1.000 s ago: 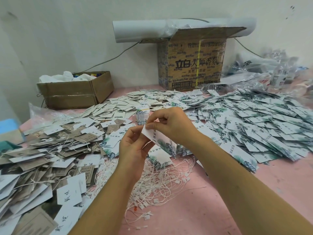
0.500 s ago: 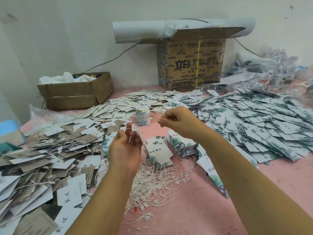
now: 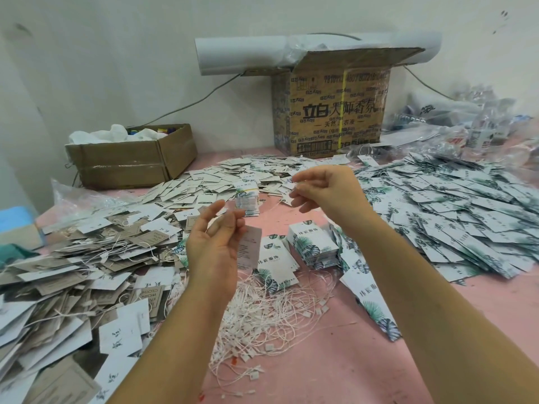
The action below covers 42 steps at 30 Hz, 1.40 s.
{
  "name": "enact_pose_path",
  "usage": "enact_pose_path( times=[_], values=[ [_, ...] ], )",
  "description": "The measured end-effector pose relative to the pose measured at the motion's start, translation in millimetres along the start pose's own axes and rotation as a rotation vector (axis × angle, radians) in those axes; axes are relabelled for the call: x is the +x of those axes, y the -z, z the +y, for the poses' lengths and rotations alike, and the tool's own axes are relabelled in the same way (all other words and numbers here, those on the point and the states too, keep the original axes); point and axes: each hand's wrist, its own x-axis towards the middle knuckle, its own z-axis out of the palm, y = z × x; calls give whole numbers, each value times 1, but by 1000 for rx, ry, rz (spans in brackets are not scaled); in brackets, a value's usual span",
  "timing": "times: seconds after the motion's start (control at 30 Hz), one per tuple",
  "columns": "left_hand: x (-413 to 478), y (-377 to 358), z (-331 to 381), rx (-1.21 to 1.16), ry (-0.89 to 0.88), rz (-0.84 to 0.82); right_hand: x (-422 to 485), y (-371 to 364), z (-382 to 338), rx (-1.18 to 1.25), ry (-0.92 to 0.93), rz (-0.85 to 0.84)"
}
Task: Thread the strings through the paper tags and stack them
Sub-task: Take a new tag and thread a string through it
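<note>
As left hand (image 3: 214,249) pinches tag (image 3: 249,247) and right hand (image 3: 326,193) string (image 3: 271,207), box (image 3: 335,112) reads 立白

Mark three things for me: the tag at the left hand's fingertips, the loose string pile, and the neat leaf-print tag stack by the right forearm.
Tag (image 3: 250,249): head view, centre of its face.
String pile (image 3: 271,313): head view, middle of the tangle.
Tag stack (image 3: 310,239): head view, top card.

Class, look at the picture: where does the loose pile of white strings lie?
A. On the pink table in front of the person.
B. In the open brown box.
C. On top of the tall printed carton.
A: the white strings lie in a tangle directly on the pink table.
</note>
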Motion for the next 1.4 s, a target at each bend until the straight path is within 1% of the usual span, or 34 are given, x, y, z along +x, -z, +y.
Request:
enact_pose_path(
  times=[0.1, 0.17, 0.27, 0.47, 0.6, 0.73, 1.1, 1.4],
  values=[
    [-5, -5, 1, 150, -33, -121, -3, -1, -8, 45, 64, -17],
    [-9, -8, 0, 216, -51, -170, -5, -1, -12, 34, 92, -78],
    [-11, -10, -1, 296, -67, -186, -7, -4, -17, 3, 107, -174],
    [-13, -12, -2, 489, -142, -219, -9, -14, -20, -62, 124, -229],
    [-15, -14, -2, 523, -181, -258, -12, -17, -23, -121, 146, -297],
    [-13, -14, -4, 589, -218, -267, -12, -20, -25, -183, 128, -359],
    [-13, -13, -6, 602, -214, -267, -13, -19, -27, -246, 101, -362],
    [-12, -12, -4, 649, -229, -325, -14, -17, -26, -178, 72, -359]
  ],
)
